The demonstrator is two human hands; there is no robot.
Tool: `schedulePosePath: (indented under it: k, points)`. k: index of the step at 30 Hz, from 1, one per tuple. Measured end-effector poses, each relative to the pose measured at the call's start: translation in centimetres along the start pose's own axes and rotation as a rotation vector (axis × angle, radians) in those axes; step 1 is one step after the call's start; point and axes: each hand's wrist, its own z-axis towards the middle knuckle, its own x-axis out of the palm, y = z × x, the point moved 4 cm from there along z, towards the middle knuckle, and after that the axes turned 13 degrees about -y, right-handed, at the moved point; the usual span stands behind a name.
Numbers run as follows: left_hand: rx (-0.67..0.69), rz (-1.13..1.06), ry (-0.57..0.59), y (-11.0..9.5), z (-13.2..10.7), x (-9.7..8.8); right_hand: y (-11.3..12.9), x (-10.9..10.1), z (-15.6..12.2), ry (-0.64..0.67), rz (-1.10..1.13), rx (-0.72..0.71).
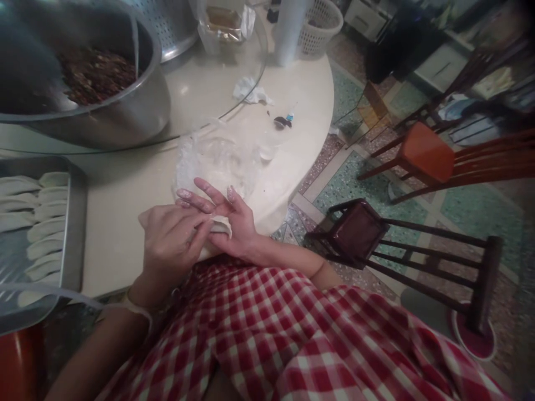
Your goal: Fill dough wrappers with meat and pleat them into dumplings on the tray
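Observation:
My right hand [228, 220] lies palm up at the table's near edge with a white dumpling [220, 225] resting on its fingers, which are stretched out. My left hand [171, 242] covers the dumpling from the left, fingers pinched onto its edge. Just beyond the hands lies a clear plastic bag of wrappers [217, 161]. A big steel bowl of dark reddish filling [92, 75] stands at the far left. A metal tray [75, 223] at the left holds several folded dumplings [45, 228].
The round cream table [292, 111] also carries a crumpled tissue [251, 92], a small dark item [283, 121], a colander [171, 25], a white basket [320, 22] and a white cylinder [288, 30]. Wooden chairs [401, 250] stand on the tiled floor at right. A red checked cloth [292, 334] covers my lap.

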Motion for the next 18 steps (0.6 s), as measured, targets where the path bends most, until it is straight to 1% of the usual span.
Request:
schedulePosePath:
  k: [2, 5, 7, 10, 13, 15, 18]
  points:
    - [-0.012, 0.013, 0.013, 0.0, -0.1, 0.0, 0.0, 0.0, 0.0, -0.025, 0.002, -0.018]
    - [-0.058, 0.028, 0.082, 0.6, -0.4, -0.1, 0.2, -0.1, 0.0, -0.049, -0.007, -0.069]
    - [-0.065, 0.024, 0.119, 1.1, -0.5, -0.3, 0.2, -0.2, 0.1, -0.054, -0.019, -0.088]
    - [-0.067, 0.008, 0.111, 1.1, -0.6, -0.5, -0.1, -0.4, 0.2, -0.047, -0.039, -0.097]
    - [-0.087, 0.066, 0.081, 0.5, -0.6, -0.4, -0.3, -0.6, 0.3, -0.033, -0.060, -0.139]
    - [-0.112, 0.096, 0.075, 0.2, -0.6, -0.4, -0.3, -0.7, 0.3, -0.025, -0.078, -0.173]
    - [-0.183, 0.055, 0.078, 0.2, -0.9, -0.5, 0.0, -0.8, 0.3, -0.029, -0.079, -0.211]
